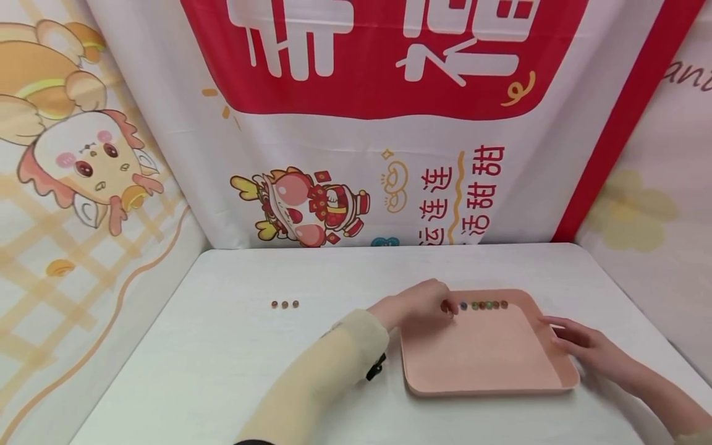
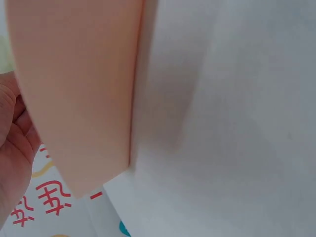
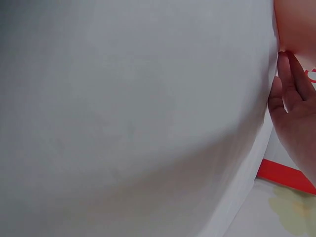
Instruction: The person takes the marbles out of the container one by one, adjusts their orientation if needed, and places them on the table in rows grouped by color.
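A shallow pink tray (image 1: 478, 358) lies on the white table. Along its far inner edge runs a row of small round beads (image 1: 489, 305), brown, green and reddish, with a blue bead (image 1: 463, 306) at the left end. Over the tray's far left corner, my left hand (image 1: 425, 303) has its fingers curled down beside the blue bead; whether a bead is between the fingertips cannot be made out. My right hand (image 1: 589, 349) touches the tray's right rim with extended fingers. In the right wrist view those fingers (image 3: 291, 81) look nearly straight against the tray wall (image 3: 298, 29).
Three brownish beads (image 1: 285, 304) sit in a short row on the table (image 1: 222, 364), left of the tray. Printed cloths (image 1: 356, 142) hang behind the table and at both sides. The left forearm's beige sleeve (image 1: 328, 364) crosses the table before the tray.
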Action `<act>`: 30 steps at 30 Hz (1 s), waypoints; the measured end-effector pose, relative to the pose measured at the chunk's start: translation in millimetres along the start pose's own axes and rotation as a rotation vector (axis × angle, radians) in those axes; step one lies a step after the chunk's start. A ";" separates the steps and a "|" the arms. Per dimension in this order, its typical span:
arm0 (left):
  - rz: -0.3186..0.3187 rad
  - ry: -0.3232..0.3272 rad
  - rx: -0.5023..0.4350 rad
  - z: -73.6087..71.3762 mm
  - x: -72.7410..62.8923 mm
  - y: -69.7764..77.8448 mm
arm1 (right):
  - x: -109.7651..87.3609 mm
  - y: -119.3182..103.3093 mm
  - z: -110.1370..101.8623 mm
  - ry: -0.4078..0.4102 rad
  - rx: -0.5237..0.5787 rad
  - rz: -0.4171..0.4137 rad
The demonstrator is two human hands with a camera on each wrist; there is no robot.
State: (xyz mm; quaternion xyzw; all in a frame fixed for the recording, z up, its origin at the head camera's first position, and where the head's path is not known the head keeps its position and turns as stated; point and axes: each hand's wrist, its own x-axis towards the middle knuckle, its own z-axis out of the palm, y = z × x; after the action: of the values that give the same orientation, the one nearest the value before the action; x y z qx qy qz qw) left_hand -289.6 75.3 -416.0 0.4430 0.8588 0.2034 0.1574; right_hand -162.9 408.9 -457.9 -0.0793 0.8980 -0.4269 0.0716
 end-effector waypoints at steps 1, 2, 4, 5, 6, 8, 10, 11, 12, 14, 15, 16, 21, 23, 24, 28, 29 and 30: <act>0.012 -0.002 -0.007 -1.7 -2.2 0.3 | -0.2 0.1 0.6 0.002 0.000 0.001; 0.026 -0.003 -0.017 -3.3 -4.6 0.6 | -0.3 0.1 1.0 -0.002 0.000 -0.004; 0.063 -0.003 -0.024 -6.8 -9.4 1.0 | -0.3 -0.1 1.7 -0.014 0.001 0.001; 0.082 -0.001 -0.023 -8.5 -11.9 1.0 | -0.3 -0.5 2.0 -0.019 0.005 0.011; 0.097 0.000 -0.021 -10.0 -14.6 0.6 | -0.2 -0.8 2.1 -0.027 0.007 0.021; 0.129 0.014 -0.013 -13.1 -20.2 -0.6 | 0.3 -1.3 2.3 -0.039 0.012 0.036; 0.158 0.031 0.005 -15.7 -27.1 -2.6 | 0.8 -1.9 2.9 -0.037 0.018 0.060; 0.169 0.039 0.014 -16.6 -30.7 -4.0 | 1.0 -2.2 3.1 -0.039 0.020 0.061; 0.180 0.048 0.017 -17.5 -34.8 -5.6 | 1.1 -2.3 3.3 -0.040 0.021 0.059; 0.195 0.061 0.020 -19.4 -43.9 -8.6 | 1.3 -3.0 3.6 -0.043 0.021 0.059; 0.201 0.067 0.020 -20.3 -48.5 -10.3 | 1.1 -3.4 3.5 -0.044 0.021 0.061; 0.205 0.074 0.015 -21.2 -53.1 -12.3 | 1.0 -3.8 3.3 -0.048 0.021 0.064; 0.214 0.148 -0.019 -28.2 -75.1 -24.4 | 0.5 -4.6 1.7 -0.052 0.014 0.076; 0.213 0.178 -0.043 -32.0 -83.5 -29.8 | 0.4 -4.1 1.5 -0.046 0.008 0.073; 0.212 0.189 -0.056 -34.0 -87.4 -32.4 | 0.5 -3.8 1.5 -0.043 0.005 0.071; 0.196 0.228 -0.112 -41.1 -103.4 -40.2 | 0.5 -2.2 1.1 -0.037 0.003 0.059; 0.188 0.236 -0.124 -42.3 -108.1 -41.8 | 0.7 -2.0 1.1 -0.037 0.005 0.055; 0.177 0.241 -0.140 -43.6 -113.0 -43.0 | 0.9 -1.7 1.0 -0.037 0.006 0.052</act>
State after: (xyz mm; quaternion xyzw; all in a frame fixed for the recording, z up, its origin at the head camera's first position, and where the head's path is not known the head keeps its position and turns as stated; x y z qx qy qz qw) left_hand -276.2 -49.7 -388.9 0.4773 0.8128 0.3276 0.0650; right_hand -163.4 406.9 -457.2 -0.0635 0.8969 -0.4262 0.0994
